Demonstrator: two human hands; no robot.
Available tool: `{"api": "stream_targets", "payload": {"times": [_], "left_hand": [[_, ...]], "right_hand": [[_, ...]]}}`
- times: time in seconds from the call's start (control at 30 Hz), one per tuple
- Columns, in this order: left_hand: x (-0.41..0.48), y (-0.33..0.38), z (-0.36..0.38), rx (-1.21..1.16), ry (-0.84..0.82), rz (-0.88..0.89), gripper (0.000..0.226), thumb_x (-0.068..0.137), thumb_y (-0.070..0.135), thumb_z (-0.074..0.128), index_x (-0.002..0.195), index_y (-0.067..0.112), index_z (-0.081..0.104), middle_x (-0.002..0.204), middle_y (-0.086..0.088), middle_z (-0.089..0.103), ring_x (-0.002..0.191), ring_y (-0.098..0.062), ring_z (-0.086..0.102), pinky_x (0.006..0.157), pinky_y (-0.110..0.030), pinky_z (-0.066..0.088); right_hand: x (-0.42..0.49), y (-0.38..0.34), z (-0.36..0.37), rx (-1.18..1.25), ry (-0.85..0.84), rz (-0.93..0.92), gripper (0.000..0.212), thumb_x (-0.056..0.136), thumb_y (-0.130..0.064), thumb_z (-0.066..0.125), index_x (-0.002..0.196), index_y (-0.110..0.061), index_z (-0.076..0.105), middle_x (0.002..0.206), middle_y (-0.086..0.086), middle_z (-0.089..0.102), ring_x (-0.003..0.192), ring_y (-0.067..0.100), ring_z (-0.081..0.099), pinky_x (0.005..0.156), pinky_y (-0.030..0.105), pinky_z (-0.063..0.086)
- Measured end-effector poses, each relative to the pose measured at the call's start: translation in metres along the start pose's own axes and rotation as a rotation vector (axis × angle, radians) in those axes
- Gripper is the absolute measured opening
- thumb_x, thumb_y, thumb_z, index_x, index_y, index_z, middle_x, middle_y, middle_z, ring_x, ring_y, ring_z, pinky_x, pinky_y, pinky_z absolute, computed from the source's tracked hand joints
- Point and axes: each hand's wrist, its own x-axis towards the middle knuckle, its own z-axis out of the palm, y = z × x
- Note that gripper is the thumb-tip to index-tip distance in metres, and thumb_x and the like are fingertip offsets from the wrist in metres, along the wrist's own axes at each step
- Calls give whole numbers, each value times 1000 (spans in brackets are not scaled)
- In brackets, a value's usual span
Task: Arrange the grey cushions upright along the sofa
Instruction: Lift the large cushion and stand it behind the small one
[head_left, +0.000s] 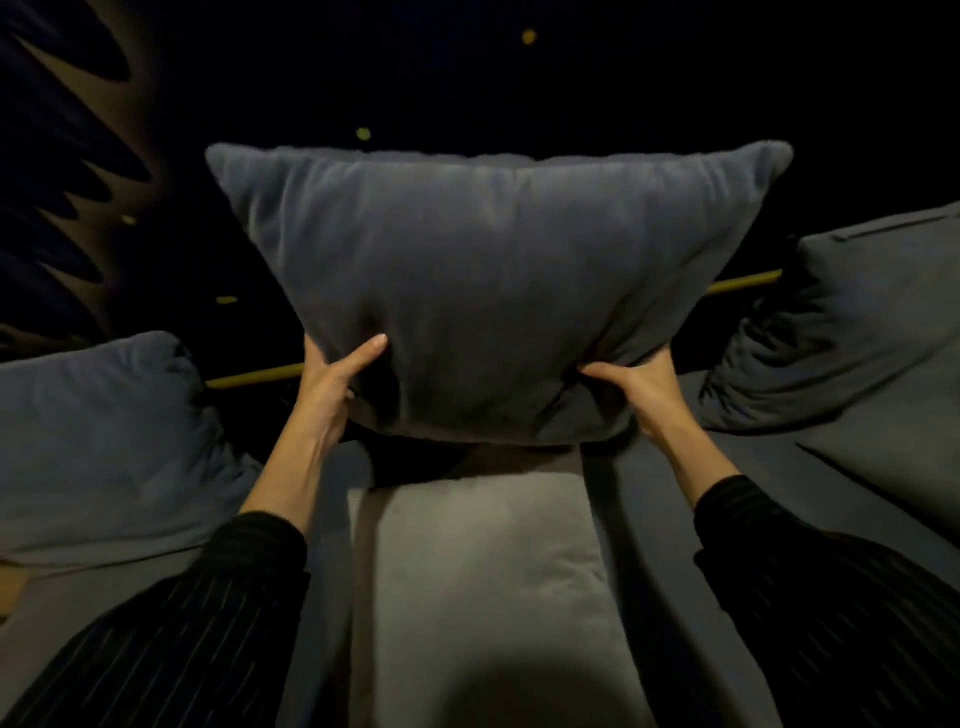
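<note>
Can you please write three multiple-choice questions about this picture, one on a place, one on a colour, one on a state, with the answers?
1. Where does the light cushion lie?
A. flat on the seat below the held cushion
B. on the floor
C. behind the left cushion

2. What colour are the sleeves?
A. white
B. red
C. black

3. How is the middle cushion held?
A. by one hand at its top
B. by both hands at its lower corners
C. not held

Answers:
A, the light cushion lies flat below the held cushion.
C, the sleeves are black.
B, the left hand and right hand grip the lower corners.
</note>
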Motion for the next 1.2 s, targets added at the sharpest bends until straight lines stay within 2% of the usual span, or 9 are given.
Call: {"api": "stream_targets", "payload": {"times": [0.1,0.27,0.53,0.6,0.7,0.8,0.97,1.07,1.2], "left_hand": [[6,-39,-39,-33,78,-72,81,80,8,74,148,28,35,148,4,53,134,-18,52,116,-52,36],[20,-101,-70,58,109,-257,120,56,40,92,153,30,23,155,4,42,138,-18,46,117,-48,36],[24,-167,-71,392,202,-282,91,85,27,74,154,13,16,161,-5,27,147,-23,30,121,-39,29],[9,-181,-78,457,241,-402,95,80,32,79,153,12,21,160,-9,30,146,-28,32,118,-39,32],[-34,-205,-86,481,224,-737,120,56,37,94,150,5,27,153,-12,39,140,-33,42,112,-44,41],[-73,-225,-86,308,233,-909,74,71,4,84,136,-6,48,136,-16,58,124,-36,57,104,-48,48],[-96,-237,-81,314,285,-896,70,69,8,86,125,0,45,122,-7,56,115,-31,57,101,-45,49],[-123,-236,-83,387,279,-860,69,70,7,85,119,8,36,121,-8,49,117,-28,51,103,-46,47],[-150,-233,-86,375,259,-821,70,72,6,84,125,5,37,123,-11,53,121,-34,52,98,-45,48]], "right_hand": [[24,21,38,-47,-78,58,109,57,2,89,148,-12,30,148,4,46,131,16,47,111,33,39],[50,79,63,-183,-202,207,112,59,-7,91,150,-13,27,151,2,43,134,15,44,107,26,37],[42,134,60,-264,-180,308,102,73,-23,83,153,-16,20,156,4,35,140,21,39,117,39,33],[24,148,51,-286,-155,392,104,70,-36,83,152,-16,23,156,5,36,140,23,41,114,40,37],[-25,177,32,-275,-181,650,99,72,-20,84,152,-15,25,149,6,43,131,27,48,106,39,43],[-67,200,22,-297,-219,809,97,73,-2,80,152,-9,24,150,13,41,135,33,43,106,42,40],[-92,211,18,-305,-185,820,86,75,-1,77,145,-7,27,143,12,42,133,36,43,98,36,40],[-124,215,5,-329,-162,830,70,73,-1,79,122,-16,32,135,14,47,117,33,50,104,50,45],[-158,212,-7,-411,-73,812,56,74,-1,78,111,-10,36,120,18,53,103,29,53,95,50,49]]}}
